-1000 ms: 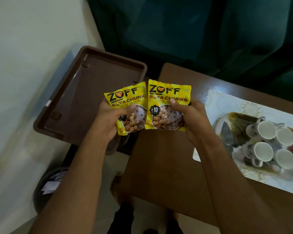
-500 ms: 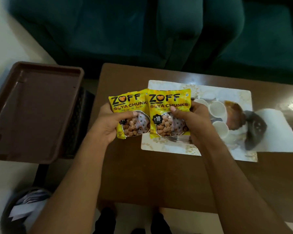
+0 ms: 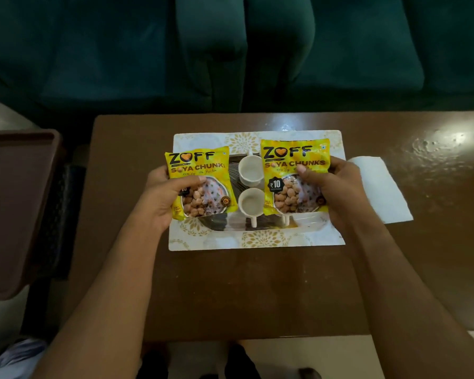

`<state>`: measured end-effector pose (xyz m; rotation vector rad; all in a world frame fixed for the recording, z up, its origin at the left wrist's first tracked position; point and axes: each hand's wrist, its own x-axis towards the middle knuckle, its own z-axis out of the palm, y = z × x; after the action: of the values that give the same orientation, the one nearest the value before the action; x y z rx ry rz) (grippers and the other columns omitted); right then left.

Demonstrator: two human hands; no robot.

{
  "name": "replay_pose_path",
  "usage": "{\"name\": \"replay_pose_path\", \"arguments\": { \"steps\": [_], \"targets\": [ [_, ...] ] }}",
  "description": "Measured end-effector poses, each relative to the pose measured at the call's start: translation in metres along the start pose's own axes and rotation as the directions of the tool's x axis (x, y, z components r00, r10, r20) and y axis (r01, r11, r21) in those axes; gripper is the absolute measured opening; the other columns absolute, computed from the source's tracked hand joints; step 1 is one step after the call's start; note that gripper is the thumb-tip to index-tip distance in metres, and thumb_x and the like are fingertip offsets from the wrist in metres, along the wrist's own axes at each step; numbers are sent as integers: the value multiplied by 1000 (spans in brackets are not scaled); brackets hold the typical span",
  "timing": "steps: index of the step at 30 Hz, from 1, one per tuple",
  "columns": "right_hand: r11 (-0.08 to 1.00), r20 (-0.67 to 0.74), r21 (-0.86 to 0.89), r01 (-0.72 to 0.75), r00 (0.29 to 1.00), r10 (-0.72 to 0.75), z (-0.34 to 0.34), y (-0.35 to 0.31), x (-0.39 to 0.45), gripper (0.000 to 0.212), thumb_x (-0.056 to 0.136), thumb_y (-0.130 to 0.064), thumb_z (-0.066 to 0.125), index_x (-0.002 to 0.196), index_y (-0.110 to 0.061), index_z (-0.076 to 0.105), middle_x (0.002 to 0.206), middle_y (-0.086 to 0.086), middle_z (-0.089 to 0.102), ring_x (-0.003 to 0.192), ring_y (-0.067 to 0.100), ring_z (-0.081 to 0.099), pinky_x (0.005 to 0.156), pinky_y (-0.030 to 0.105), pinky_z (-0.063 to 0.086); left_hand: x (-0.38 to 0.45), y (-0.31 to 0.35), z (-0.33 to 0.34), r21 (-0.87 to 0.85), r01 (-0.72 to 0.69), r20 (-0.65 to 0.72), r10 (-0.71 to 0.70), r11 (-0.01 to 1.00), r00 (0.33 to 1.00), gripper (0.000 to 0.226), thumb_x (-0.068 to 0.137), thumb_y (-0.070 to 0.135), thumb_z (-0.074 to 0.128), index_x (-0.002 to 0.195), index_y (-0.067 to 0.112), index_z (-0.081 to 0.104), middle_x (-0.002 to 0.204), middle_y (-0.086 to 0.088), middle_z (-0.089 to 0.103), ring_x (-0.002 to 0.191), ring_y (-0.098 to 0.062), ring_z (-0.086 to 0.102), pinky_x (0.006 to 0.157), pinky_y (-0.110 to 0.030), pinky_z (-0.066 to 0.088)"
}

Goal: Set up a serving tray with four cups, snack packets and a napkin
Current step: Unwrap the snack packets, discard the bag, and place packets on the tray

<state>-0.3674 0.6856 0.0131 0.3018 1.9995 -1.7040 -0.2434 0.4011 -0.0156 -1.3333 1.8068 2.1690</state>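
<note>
I hold two yellow soya chunks packets above a white tray with gold flowers [image 3: 257,239] on the brown table. My left hand [image 3: 164,198] grips the left packet [image 3: 200,184] over the tray's left end. My right hand [image 3: 331,187] grips the right packet [image 3: 294,176] over the tray's right half. Between the packets two white cups show, a far cup [image 3: 249,170] and a near cup [image 3: 251,205]. Any other cups are hidden behind the right packet. A white napkin [image 3: 381,192] lies on the table just right of the tray.
The brown table [image 3: 230,291] has a shiny patch at its far right. A dark brown plastic lid or bin [image 3: 14,209] stands off the table's left edge. A dark green sofa [image 3: 230,50] runs along the far side. Pale floor shows below.
Both hands carried the packets from beside the brown bin to over the tray. The packets, held side by side before, are now spread apart, uncovering two cups.
</note>
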Motion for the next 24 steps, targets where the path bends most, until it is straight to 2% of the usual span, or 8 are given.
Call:
{"name": "replay_pose_path", "arguments": {
  "steps": [2,5,10,16,20,24],
  "targets": [
    [1000,-22,-5,-5,1000,5,-16,0,5,28,83,-10,84,109,-7,77,104,12,82,95,32,80,92,58,62,4,-1,5,2,21,-31,-21,1000,999,30,71,0,87,97,11,79,99,-12,82,95,-32,79,88,-50,64],
    [997,-73,-71,29,997,-34,-36,0,13,25,85,-9,82,110,-8,76,101,8,82,90,25,81,87,53,64,9,-2,11,12,47,-69,-46,999,997,27,69,-2,85,90,14,79,95,-13,82,91,-35,80,86,-55,64],
    [965,-146,-240,110,978,-148,-51,2,24,22,86,-9,80,107,-10,77,100,7,81,94,25,79,92,53,62,19,-6,17,34,49,-102,-45,998,994,29,67,-2,83,92,12,77,86,-9,82,87,-34,80,75,-47,66],
    [883,-207,-453,120,950,-235,-49,11,32,25,85,-16,81,109,-10,75,103,9,79,97,29,75,92,52,61,26,-16,18,95,47,-134,-34,994,990,22,68,-2,82,79,16,78,86,-8,82,88,-34,80,80,-48,65],
    [851,-261,-517,87,931,-253,-44,13,34,26,86,-18,79,111,-11,73,106,10,78,101,32,73,93,51,59,29,-19,18,65,81,-154,-71,995,985,23,68,-3,81,81,15,77,87,-11,82,89,-37,79,80,-50,66],
    [813,-279,-577,80,916,-289,-42,9,36,25,87,-20,79,109,-11,72,107,9,78,100,32,73,89,45,58,30,-20,26,91,77,-145,-63,993,987,31,68,-3,81,98,3,76,95,-16,81,90,-37,79,81,-48,66]
  ]
}}
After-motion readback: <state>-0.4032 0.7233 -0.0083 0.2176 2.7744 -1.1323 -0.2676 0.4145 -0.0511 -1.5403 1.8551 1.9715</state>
